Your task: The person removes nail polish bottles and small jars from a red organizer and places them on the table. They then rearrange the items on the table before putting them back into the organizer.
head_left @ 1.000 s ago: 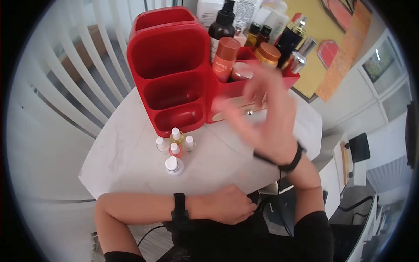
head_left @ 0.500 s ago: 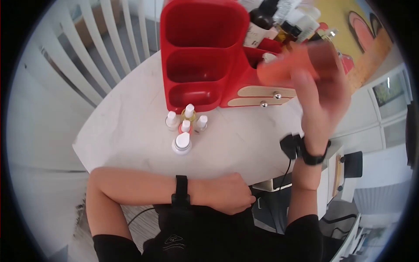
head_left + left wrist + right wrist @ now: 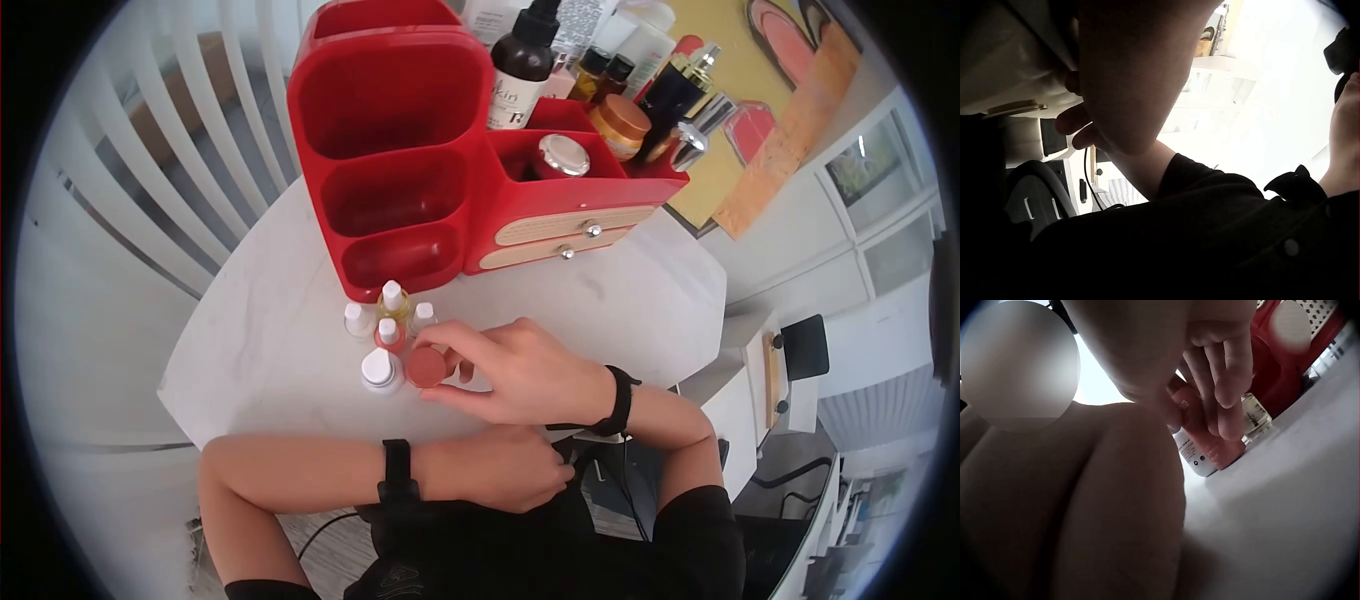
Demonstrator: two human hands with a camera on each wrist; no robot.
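Observation:
My right hand (image 3: 535, 375) holds an orange-red bottle with a brown-red cap (image 3: 427, 367) between thumb and fingers, beside a white-capped bottle (image 3: 381, 371). In the right wrist view, the fingers of the hand (image 3: 1229, 375) lie around the orange-red bottle (image 3: 1229, 453), its base at the tabletop, partly in front of a white bottle (image 3: 1200, 464). Several small white-capped bottles (image 3: 388, 334) stand close by. The left hand (image 3: 505, 468) rests near the table's front edge, fingers loosely curled around nothing visible; the left wrist view shows that hand (image 3: 1129, 81) dark.
Behind the small bottles stands a red organizer (image 3: 480, 200) with three open compartments on the left, two drawers and a section holding bottles and jars (image 3: 618, 122). A white slatted chair back (image 3: 190, 130) is at the left of the marbled table (image 3: 250, 350).
The right hand has taken the orange-red bottle from the organizer, lifted it, and brought it down left and nearer, beside the small bottles. My left hand has stayed in place.

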